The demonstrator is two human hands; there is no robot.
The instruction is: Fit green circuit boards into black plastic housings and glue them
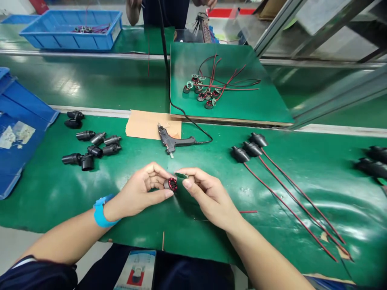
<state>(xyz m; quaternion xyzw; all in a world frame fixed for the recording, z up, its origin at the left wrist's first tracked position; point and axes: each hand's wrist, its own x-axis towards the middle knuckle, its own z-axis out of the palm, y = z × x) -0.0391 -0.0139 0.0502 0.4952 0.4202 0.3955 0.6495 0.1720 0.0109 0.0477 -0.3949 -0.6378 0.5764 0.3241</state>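
Between thumb and fingers, my left hand (142, 188) grips a small motor stator (171, 184) with red windings, its open face turned to the right. Close beside it, my right hand (208, 193) pinches a small round green circuit board (181, 175) by its edge. A red wire (248, 211) shows on the mat past my right hand; where it leads is hidden. Beyond both hands a black glue gun (175, 141) lies on its side, partly on a piece of tan cardboard (140, 125).
Black plastic housings (95, 151) lie at left near a blue bin (24, 133). Three wired black housings (251, 149) rest at right. Several wired stators (205, 94) sit on a raised green board (236, 112). A blue tray (69, 40) and another person (165, 14) are across the bench.
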